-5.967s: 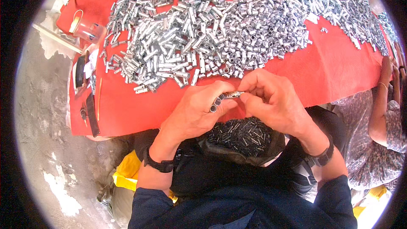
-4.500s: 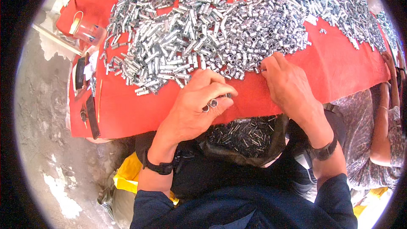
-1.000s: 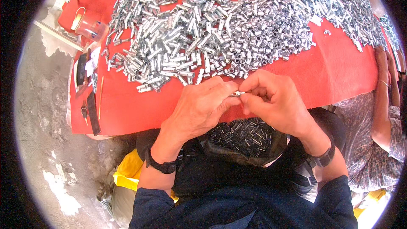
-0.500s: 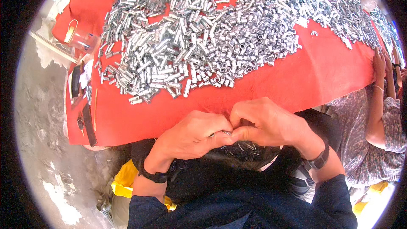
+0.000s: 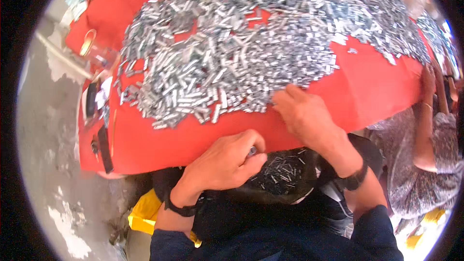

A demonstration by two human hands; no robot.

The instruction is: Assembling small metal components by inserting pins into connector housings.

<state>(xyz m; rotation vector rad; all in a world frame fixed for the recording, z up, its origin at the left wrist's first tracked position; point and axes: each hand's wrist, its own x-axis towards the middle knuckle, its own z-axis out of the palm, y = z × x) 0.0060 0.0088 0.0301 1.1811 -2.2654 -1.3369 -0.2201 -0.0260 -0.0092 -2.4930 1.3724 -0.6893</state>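
Note:
Near the front edge of the red cloth (image 5: 338, 101), my left hand (image 5: 224, 162) is curled around a small silver metal tube (image 5: 252, 152), whose end shows between thumb and forefinger. My right hand (image 5: 307, 116) reaches over the cloth to the near edge of a big pile of short metal tubes (image 5: 193, 63). Its bent fingers touch or almost touch the smaller ring-like pieces (image 5: 299, 48) there. Motion blurs the fingertips, so whether they grip a piece cannot be told. Below the table edge, a dark container in my lap holds thin metal pins (image 5: 280, 174).
At the left edge of the table lie a dark flat strip (image 5: 104, 150), a thin stick (image 5: 114, 125) and a clear plastic container (image 5: 104, 58). Another person's hand (image 5: 428, 79) rests at the table's right side. A yellow bag (image 5: 145, 210) is down at the left.
My hands were together at the table edge; now my right hand has moved forward to the pile. My left hand stays near the edge with the tube. The pins below are more exposed.

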